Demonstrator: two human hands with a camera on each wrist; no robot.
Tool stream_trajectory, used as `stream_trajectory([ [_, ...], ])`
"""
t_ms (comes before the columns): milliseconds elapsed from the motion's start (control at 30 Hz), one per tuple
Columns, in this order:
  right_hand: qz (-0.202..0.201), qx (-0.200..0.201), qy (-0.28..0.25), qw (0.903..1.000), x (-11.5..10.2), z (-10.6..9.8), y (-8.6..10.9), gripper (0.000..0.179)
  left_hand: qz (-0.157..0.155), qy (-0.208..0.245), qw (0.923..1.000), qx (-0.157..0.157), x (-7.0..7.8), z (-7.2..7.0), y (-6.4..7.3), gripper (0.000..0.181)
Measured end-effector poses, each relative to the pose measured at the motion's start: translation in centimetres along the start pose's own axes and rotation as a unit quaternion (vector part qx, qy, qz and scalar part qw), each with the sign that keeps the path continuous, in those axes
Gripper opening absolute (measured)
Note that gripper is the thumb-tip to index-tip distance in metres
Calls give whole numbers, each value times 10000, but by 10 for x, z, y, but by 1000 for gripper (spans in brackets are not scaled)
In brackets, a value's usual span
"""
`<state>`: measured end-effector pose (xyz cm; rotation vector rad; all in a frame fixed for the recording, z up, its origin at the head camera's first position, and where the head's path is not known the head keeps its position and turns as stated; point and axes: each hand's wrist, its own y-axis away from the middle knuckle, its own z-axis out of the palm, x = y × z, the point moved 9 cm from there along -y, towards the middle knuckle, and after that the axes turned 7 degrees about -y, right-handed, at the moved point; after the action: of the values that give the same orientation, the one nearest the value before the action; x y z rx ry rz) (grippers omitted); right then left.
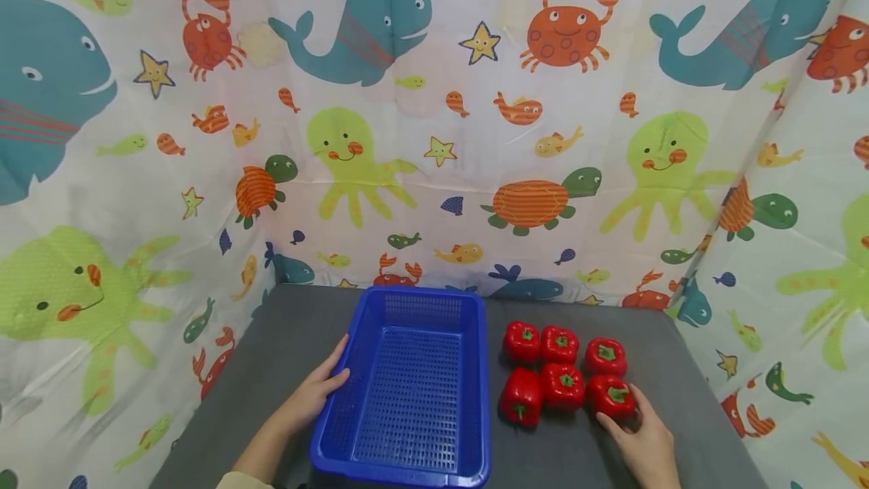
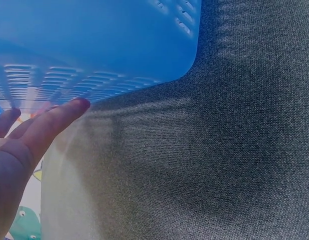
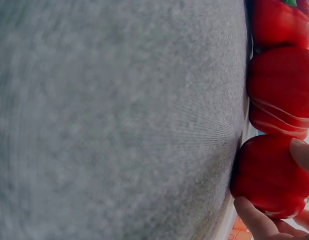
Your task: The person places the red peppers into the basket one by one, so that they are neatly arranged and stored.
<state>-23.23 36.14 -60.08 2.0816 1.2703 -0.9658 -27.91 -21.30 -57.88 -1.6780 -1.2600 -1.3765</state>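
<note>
Several glossy red bell peppers with green stems stand in two rows on the right in the head view. My right hand (image 1: 643,440) holds the front-right bell pepper (image 1: 609,397), thumb on one side and fingers on the other. In the right wrist view the held bell pepper (image 3: 272,175) rests at the table surface beside another bell pepper (image 3: 282,90). A blue perforated plastic basket (image 1: 483,383) stands left of the peppers with nothing inside. My left hand (image 1: 312,395) touches the basket's left side; in the left wrist view its fingers (image 2: 57,120) lie fairly straight against the outer wall.
A dark grey cloth-covered table (image 1: 261,368) lies under everything. Behind and at both sides hangs a white curtain (image 1: 434,195) printed with sea animals. Other bell peppers (image 1: 521,398) sit close together between the basket and my right hand.
</note>
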Motion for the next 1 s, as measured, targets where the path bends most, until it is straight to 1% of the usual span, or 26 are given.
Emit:
stream_trajectory([
  [167, 41, 126, 26, 9999, 2, -6, 4, 102, 0, 63, 9999, -109, -1, 2, -2, 63],
  [433, 80, 200, 52, 9998, -2, -15, 5, 107, -44, 89, 9999, -138, -2, 1, -2, 63],
  [600, 32, 214, 84, 9997, -11, -22, 7, 107, -39, 82, 9998, -152, 0, 0, -1, 63],
  [833, -263, 359, 191, 9988, -26, -32, 13, 103, -27, 28, 9999, -101, -1, 0, -1, 63],
  [1000, -360, 359, 183, 9985, -39, -37, 16, 101, 11, -8, 9999, -114, -2, 0, -2, 63],
])
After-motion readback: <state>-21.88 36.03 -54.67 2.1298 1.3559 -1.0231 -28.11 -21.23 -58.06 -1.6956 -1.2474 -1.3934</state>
